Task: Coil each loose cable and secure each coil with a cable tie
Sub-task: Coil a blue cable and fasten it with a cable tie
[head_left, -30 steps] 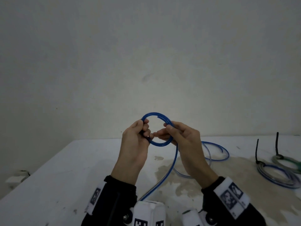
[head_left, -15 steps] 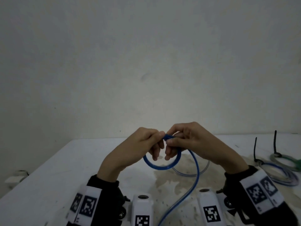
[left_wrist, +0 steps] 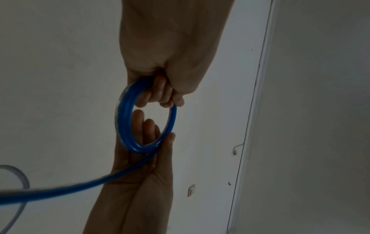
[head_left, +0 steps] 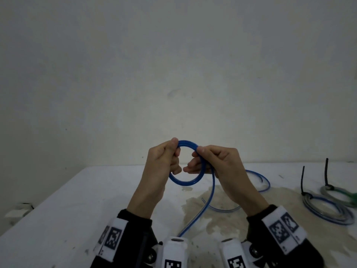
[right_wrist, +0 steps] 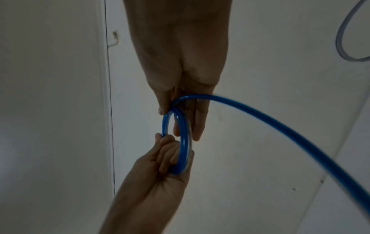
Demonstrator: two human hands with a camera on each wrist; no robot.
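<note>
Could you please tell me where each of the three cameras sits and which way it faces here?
Head: worn on the head, facing forward and down at the table; both hands and sleeves show.
Left wrist: looks along the left hand to its fingers on the blue coil.
Right wrist: looks along the right hand.
All three share that coil, held in both hands.

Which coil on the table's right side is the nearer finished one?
On the white table, look far right of both hands. Two tied coils lie there; the blue-and-grey coil is nearer and larger, with an upright black cable tie, while the grey coil behind has a green patch.
</note>
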